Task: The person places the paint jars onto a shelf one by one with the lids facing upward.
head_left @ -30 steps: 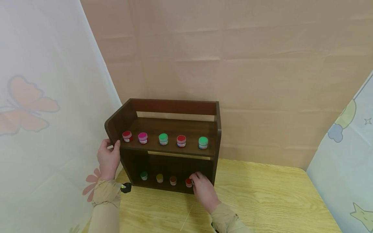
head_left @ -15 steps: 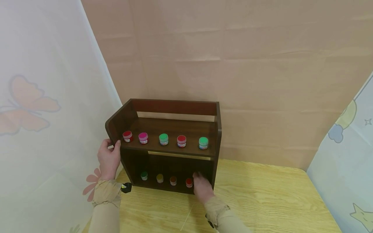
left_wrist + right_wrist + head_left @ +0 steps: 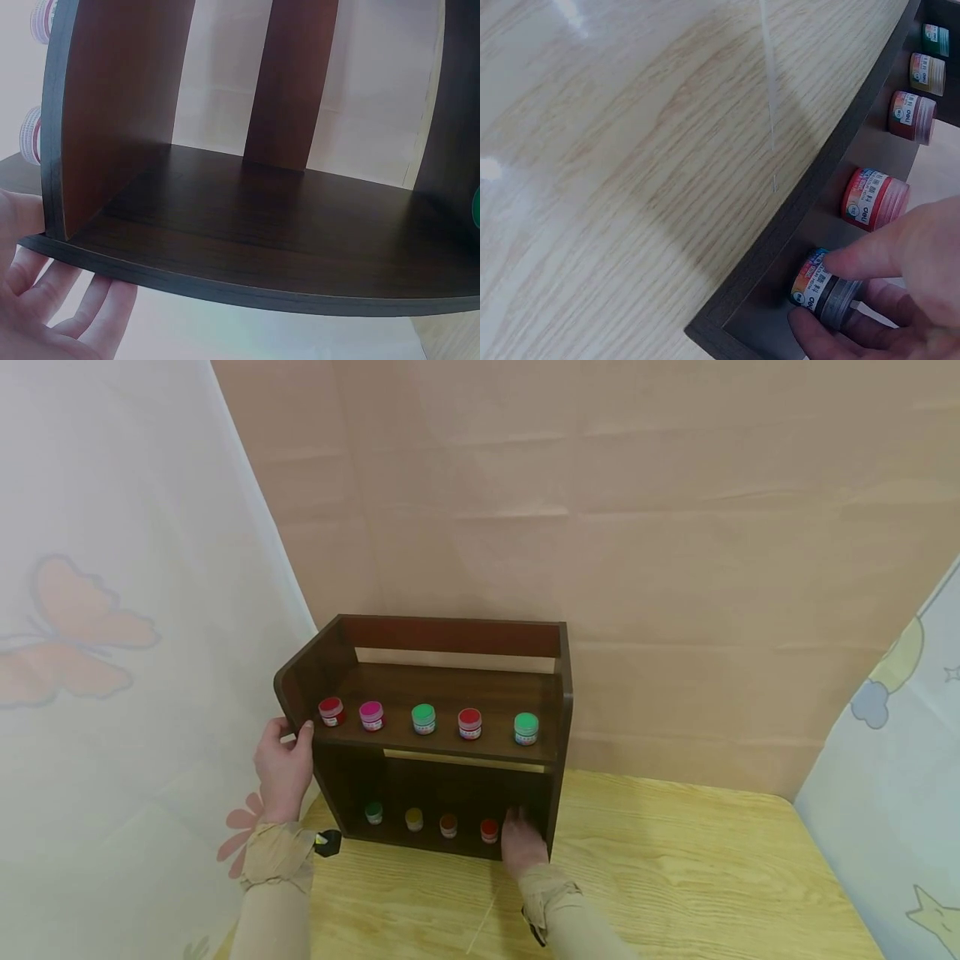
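Note:
My left hand (image 3: pixel 283 775) grips the left side panel of the dark brown two-tier shelf (image 3: pixel 450 678), thumb at the front and fingers around the outer side. Inside the lower tier at its right end, my right hand (image 3: pixel 523 845) holds a small dark paint jar (image 3: pixel 817 288) between thumb and fingers. That jar is hidden behind the hand in the head view. Just left of it stands a red paint jar (image 3: pixel 489 831). Brown (image 3: pixel 448 826), yellow (image 3: pixel 414 819) and green (image 3: pixel 374 812) jars continue the lower row.
Several jars line the upper tier, among them a pink jar (image 3: pixel 372 716) and a green-lidded jar (image 3: pixel 527 728). The shelf stands on a wood-grain table (image 3: pixel 675 860). A patterned white curtain (image 3: pixel 150 610) hangs close on the left, a tan backdrop (image 3: pixel 712 568) behind.
My right hand has moved right from beside the red jar, deeper into the lower tier's right corner. My left hand keeps its grip on the shelf side.

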